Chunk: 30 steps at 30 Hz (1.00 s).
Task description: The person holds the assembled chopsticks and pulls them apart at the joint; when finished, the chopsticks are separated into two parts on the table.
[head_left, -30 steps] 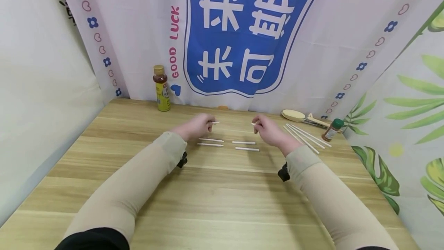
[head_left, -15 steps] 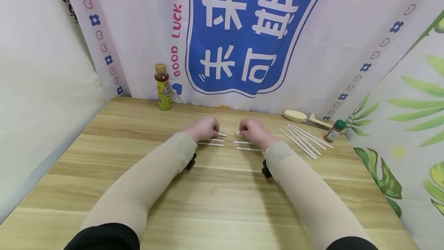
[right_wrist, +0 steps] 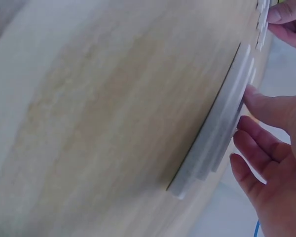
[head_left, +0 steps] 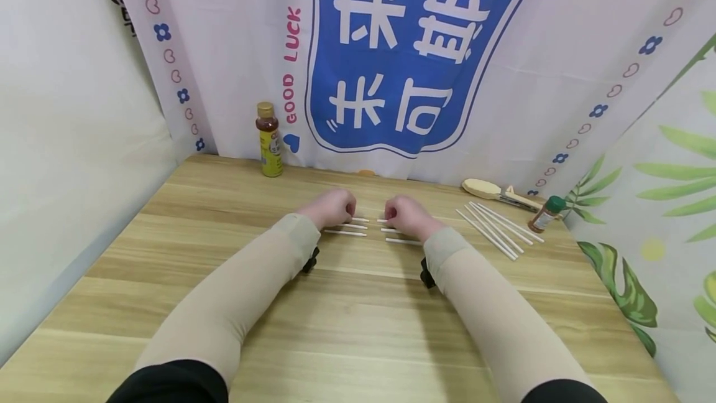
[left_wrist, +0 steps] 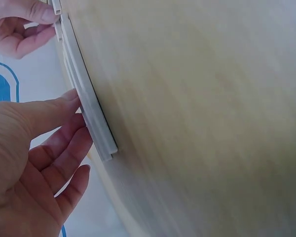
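Observation:
My left hand (head_left: pixel 330 207) pinches a thin white stick (head_left: pixel 359 220) between thumb and fingers, low at the tabletop. Opposite it, my right hand (head_left: pixel 411 215) pinches another white stick (head_left: pixel 381 221). Both sticks lie at the far end of two short columns, with a narrow gap between the columns. Nearer sticks lie roughly parallel on each side, such as the left front stick (head_left: pixel 345 233) and the right front stick (head_left: pixel 403 241). In the wrist views, the thumb of the left hand (left_wrist: pixel 39 143) and that of the right hand (right_wrist: pixel 276 143) touch the sticks' far side; the nearer sticks partly hide the pinched ones.
Several longer white sticks (head_left: pixel 495 229) lie loosely fanned on the right of the wooden table (head_left: pixel 347 328). Behind them are a wooden spoon (head_left: pixel 482 188) and a small green-capped bottle (head_left: pixel 547 214). A yellow-labelled bottle (head_left: pixel 270 140) stands at the back left, before a printed curtain (head_left: pixel 235 67).
Both hands have come closer together and down to the table, bringing their sticks into place behind the other rows. Over the last half second they have hardly moved.

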{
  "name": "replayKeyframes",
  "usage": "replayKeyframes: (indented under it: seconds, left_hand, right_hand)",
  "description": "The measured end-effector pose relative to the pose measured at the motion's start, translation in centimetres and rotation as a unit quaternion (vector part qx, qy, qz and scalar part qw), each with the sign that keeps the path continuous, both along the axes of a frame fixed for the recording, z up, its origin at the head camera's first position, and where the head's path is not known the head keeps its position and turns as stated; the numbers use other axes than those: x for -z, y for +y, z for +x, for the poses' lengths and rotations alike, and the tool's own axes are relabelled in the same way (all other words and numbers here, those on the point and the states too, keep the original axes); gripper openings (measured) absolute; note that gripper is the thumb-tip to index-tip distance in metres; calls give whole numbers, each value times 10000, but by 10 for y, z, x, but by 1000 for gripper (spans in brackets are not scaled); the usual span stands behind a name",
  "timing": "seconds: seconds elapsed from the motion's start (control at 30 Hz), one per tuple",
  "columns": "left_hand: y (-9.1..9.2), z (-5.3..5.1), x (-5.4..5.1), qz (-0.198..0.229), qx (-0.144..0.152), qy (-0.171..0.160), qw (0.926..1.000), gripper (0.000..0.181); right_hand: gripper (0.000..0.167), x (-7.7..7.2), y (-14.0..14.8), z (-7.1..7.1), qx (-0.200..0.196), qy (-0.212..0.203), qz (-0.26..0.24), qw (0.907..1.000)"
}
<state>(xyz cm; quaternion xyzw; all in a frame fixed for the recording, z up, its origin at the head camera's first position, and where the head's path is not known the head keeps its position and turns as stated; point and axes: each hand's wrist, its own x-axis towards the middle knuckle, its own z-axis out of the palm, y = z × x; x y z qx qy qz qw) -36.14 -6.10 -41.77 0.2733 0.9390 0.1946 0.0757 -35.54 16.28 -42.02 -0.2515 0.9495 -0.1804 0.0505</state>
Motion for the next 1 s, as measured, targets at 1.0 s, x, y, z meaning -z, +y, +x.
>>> replayKeyframes:
  seconds: [1.0]
  left_hand:
    - [-4, -1, 2, -37, -73, -174, 9998, 14]
  right_hand:
    - [11, -43, 133, 1, 1622, 56, -145, 9866]
